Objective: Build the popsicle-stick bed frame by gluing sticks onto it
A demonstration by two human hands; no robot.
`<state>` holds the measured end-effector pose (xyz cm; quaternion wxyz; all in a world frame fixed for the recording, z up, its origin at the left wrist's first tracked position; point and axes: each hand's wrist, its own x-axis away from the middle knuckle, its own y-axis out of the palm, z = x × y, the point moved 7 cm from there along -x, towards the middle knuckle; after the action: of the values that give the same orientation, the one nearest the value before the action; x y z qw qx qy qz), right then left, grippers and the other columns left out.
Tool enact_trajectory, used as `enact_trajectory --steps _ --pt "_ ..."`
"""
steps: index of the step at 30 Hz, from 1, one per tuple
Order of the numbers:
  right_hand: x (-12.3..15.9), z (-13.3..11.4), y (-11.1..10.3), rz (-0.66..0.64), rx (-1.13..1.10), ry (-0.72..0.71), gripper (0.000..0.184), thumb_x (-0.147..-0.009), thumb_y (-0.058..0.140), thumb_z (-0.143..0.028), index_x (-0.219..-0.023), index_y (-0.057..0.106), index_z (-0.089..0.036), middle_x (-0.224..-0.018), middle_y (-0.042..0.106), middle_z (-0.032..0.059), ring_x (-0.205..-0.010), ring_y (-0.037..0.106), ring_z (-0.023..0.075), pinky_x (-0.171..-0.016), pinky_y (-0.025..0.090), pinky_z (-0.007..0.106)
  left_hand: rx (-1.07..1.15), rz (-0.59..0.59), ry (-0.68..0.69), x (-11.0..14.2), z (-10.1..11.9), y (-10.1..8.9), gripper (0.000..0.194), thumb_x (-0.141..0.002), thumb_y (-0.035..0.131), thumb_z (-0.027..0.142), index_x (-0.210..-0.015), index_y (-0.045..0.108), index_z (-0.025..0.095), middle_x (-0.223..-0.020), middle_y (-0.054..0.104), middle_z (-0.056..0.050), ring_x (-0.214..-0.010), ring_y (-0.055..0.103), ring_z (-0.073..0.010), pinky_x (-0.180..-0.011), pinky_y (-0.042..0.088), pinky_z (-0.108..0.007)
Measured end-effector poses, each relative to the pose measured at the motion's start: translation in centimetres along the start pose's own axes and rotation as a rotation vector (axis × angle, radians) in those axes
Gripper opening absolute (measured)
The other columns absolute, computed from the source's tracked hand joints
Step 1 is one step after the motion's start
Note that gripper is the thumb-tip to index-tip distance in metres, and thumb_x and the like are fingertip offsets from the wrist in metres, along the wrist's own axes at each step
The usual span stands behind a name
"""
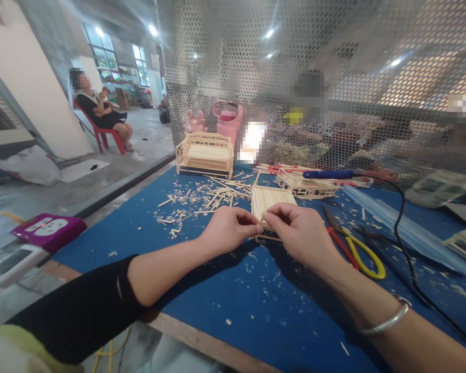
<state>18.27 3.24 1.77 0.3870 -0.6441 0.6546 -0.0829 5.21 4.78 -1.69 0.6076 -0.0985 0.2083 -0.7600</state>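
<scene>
A small model of pale wooden sticks, with a flat slatted panel and thin uprights, stands on the blue work surface before me. My left hand comes in from the left, thumb and fingertips pinched at the model's near edge. Close against it, my right hand pinches the same edge from the right. The fingers cover whatever small part lies between them. A finished-looking stick bench with railings sits farther back on the left. Loose sticks and chips are scattered between the two.
Right of my hands lie red-and-yellow-handled pliers and a blue-handled corded tool atop another stick frame. A black cord runs along the right. Perforated metal mesh rises behind. A purple power strip is at left; a person sits beyond.
</scene>
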Motion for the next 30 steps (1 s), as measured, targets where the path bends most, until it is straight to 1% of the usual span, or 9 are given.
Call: enact_trajectory --steps 3,8,11,14,21,23,26,28,30 --pt "0.0 -0.1 0.0 0.010 0.005 -0.004 0.024 -0.075 0.052 -0.035 -0.063 0.063 -0.018 -0.055 0.061 0.0005 -0.050 0.049 0.0125 -0.049 0.036 0.024 -0.023 0.015 0.007 0.1 0.0 0.0 0.007 -0.067 0.072 0.019 -0.068 0.067 0.015 -0.064 0.066 0.000 -0.059 0.058 -0.0117 -0.057 0.043 -0.024" --pt "0.1 -0.2 0.0 0.019 0.001 -0.008 0.023 -0.075 0.051 -0.035 -0.063 0.062 -0.018 -0.054 0.060 0.0004 -0.050 0.048 0.0123 -0.048 0.036 0.024 -0.034 0.044 -0.019 0.4 -0.1 -0.4 0.026 -0.064 0.074 0.015 -0.088 0.064 0.015 -0.063 0.065 0.002 -0.058 0.059 -0.0124 -0.056 0.044 -0.024" --pt "0.1 -0.2 0.0 0.017 -0.009 -0.005 0.024 -0.075 0.051 -0.035 -0.063 0.062 -0.018 -0.054 0.060 0.0008 -0.049 0.048 0.0123 -0.048 0.036 0.024 -0.155 0.098 -0.013 0.6 0.3 -0.8 0.012 -0.070 0.072 0.023 -0.077 0.067 0.015 -0.056 0.063 0.002 -0.052 0.055 -0.0121 -0.054 0.041 -0.025" --pt "0.1 -0.1 0.0 0.013 -0.016 0.005 0.023 -0.076 0.051 -0.035 -0.064 0.062 -0.018 -0.055 0.061 0.0009 -0.050 0.049 0.0124 -0.048 0.036 0.024 -0.219 0.105 0.031 0.8 0.8 -0.8 0.013 -0.074 0.069 0.026 -0.066 0.069 0.016 -0.057 0.065 0.001 -0.055 0.056 -0.0126 -0.056 0.041 -0.025" --pt "0.0 -0.2 -0.1 0.008 -0.027 -0.002 0.022 -0.074 0.052 -0.033 -0.062 0.062 -0.018 -0.053 0.060 0.0002 -0.050 0.049 0.0125 -0.048 0.035 0.024 -0.298 0.113 0.174 1.2 1.7 -0.4 0.013 -0.080 0.063 0.023 -0.077 0.075 0.018 -0.077 0.073 -0.002 -0.072 0.063 -0.0160 -0.068 0.044 -0.026" --pt "0.0 -0.2 -0.1 0.006 -0.031 -0.005 0.022 -0.074 0.052 -0.034 -0.063 0.062 -0.018 -0.053 0.060 0.0002 -0.049 0.049 0.0124 -0.047 0.035 0.024 -0.285 0.113 0.161 1.2 1.6 -0.4 0.012 -0.079 0.063 0.022 -0.078 0.075 0.018 -0.078 0.073 -0.002 -0.074 0.063 -0.0162 -0.069 0.044 -0.026" --pt "0.0 -0.2 0.0 0.001 -0.036 -0.009 0.022 -0.074 0.052 -0.034 -0.063 0.062 -0.018 -0.054 0.060 0.0005 -0.049 0.048 0.0123 -0.047 0.035 0.024 -0.214 0.083 0.080 1.0 1.2 -0.3 0.012 -0.078 0.064 0.022 -0.077 0.074 0.016 -0.074 0.072 -0.002 -0.070 0.062 -0.0151 -0.066 0.044 -0.026" --pt "0.0 -0.2 0.1 0.001 -0.034 -0.012 0.023 -0.074 0.051 -0.034 -0.063 0.062 -0.018 -0.053 0.059 0.0004 -0.049 0.047 0.0120 -0.046 0.034 0.024 -0.135 0.062 0.006 0.7 0.7 -0.5 0.012 -0.077 0.065 0.021 -0.083 0.072 0.014 -0.071 0.070 -0.002 -0.066 0.060 -0.0140 -0.064 0.044 -0.026" --pt "0.0 -0.2 0.1 0.004 -0.031 -0.017 0.023 -0.074 0.052 -0.035 -0.062 0.061 -0.018 -0.052 0.058 0.0002 -0.048 0.046 0.0118 -0.046 0.034 0.024 -0.046 0.007 -0.054 0.3 0.1 -0.6 0.022 -0.074 0.066 0.019 -0.094 0.069 0.012 -0.069 0.068 -0.001 -0.063 0.058 -0.0126 -0.064 0.045 -0.026"
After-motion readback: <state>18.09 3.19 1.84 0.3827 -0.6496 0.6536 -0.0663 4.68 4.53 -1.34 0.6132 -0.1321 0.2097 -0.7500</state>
